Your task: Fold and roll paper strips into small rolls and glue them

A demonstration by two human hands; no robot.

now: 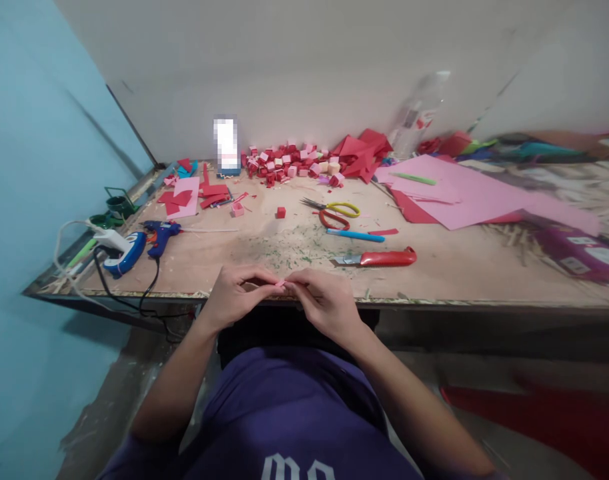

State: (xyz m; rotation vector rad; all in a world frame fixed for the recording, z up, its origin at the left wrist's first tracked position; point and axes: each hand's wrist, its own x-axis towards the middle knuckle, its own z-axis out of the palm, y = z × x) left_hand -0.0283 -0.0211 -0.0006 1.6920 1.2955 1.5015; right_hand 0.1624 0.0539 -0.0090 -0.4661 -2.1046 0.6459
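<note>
Between my fingertips, at the table's front edge, is a small piece of pink paper point(281, 283). My left hand point(241, 290) pinches it from the left and my right hand point(327, 300) from the right, mostly covering it. Beyond them a single red paper cube point(281, 213) sits alone, with an open pink paper box point(237, 209) to its left. Right of my hands lie a red-handled knife point(384, 258), a blue pen-like tool point(355, 236) and scissors point(334, 212) with yellow and red handles. A pile of red and pink paper cubes point(289, 162) stands at the back.
A blue glue gun point(163, 235) and a blue-white power strip point(125, 255) with cords lie at the left. Pink sheets point(464, 190), a clear bottle point(419, 113) and a purple package point(581, 253) occupy the right. A bright phone screen point(226, 143) stands at the back.
</note>
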